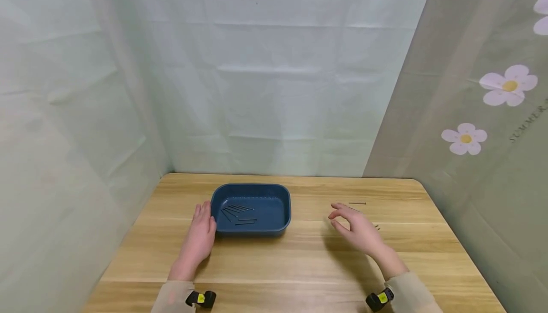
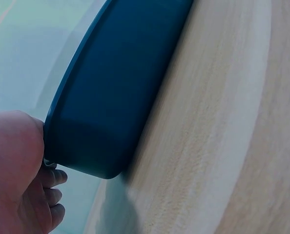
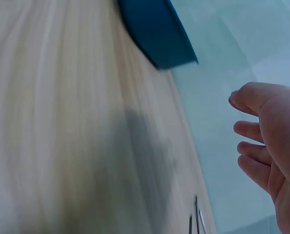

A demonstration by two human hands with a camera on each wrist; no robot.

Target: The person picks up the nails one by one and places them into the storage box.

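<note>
1. While braced by the left hand at its near-left corner, blue tray sits mid-table, toward the back; straight fingers along the tray's left wall, palm against the corner, nothing gripped.
2. Inside the tray: several thin dark nails, loose on the floor.
3. Right hand raised just above the wooden table, fingers loosely curled, thumb and forefinger apart, holding nothing as far as can be seen.
4. Just beyond that hand, one nail on the bare wood; more nails beside the palm, mostly hidden in the head view.
5. Likely slips: a thin, flat nail skidding under the fingertips instead of lifting; a nail rolling toward the right edge; the tray sliding if the left hand pushes harder.
6. Room: broad open wood between tray and right hand, and in front of both; backdrop cloth close behind the tray, right table edge near the loose nails.
</note>
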